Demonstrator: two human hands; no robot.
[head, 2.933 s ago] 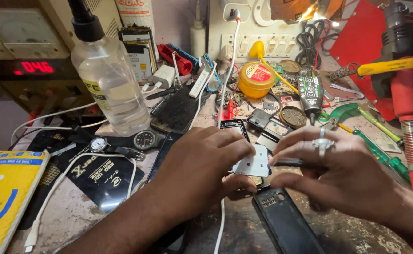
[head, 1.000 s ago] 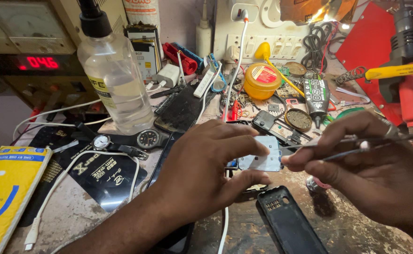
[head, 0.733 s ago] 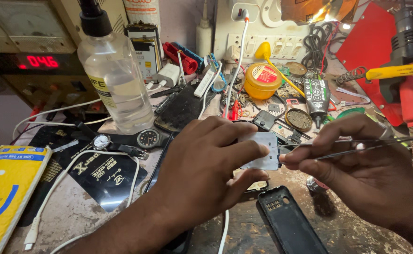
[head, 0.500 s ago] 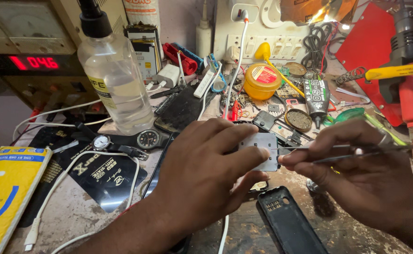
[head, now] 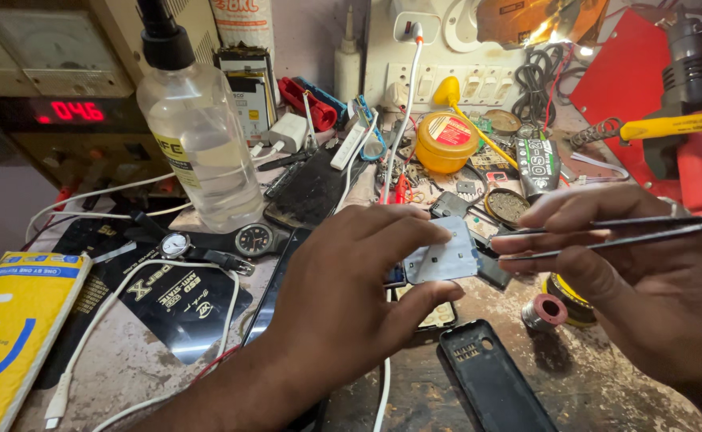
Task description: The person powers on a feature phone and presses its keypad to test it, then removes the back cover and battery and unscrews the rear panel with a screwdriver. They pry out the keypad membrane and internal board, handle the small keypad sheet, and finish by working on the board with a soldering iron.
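Left hand [head: 343,296] pinches a small grey metal plate [head: 440,260] between thumb and fingers; right hand [head: 647,280] is closed on slim tweezers [head: 607,236] — tips meeting the plate's right edge. Just below the plate lies a black phone housing [head: 491,384] — a solder spool [head: 544,312] sits under the tweezers, a clear liquid bottle [head: 195,144] well beyond the left hand.

At mid-frame we hold a small grey metal plate [head: 440,260] in our left hand [head: 343,304], with the thin metal tweezers [head: 607,236] in our right hand [head: 647,288] just right of it. Below lies a black phone back cover [head: 491,384] on the worktop [head: 127,368]. The clear plastic bottle [head: 195,136] stands at upper left, a wristwatch [head: 251,238] before it.
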